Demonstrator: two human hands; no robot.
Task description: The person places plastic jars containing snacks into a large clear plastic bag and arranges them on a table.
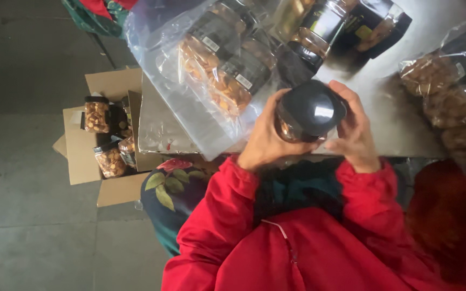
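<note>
A clear jar of brown snacks with a black lid is held up over the near edge of the metal table. My left hand wraps the jar's left side. My right hand grips the lid's right side, fingers curled over its rim. Both sleeves are red.
A large clear plastic bag with several filled jars lies on the table to the left. More wrapped jars sit at the right, dark packets at the back. An open cardboard box with jars stands on the floor to the left.
</note>
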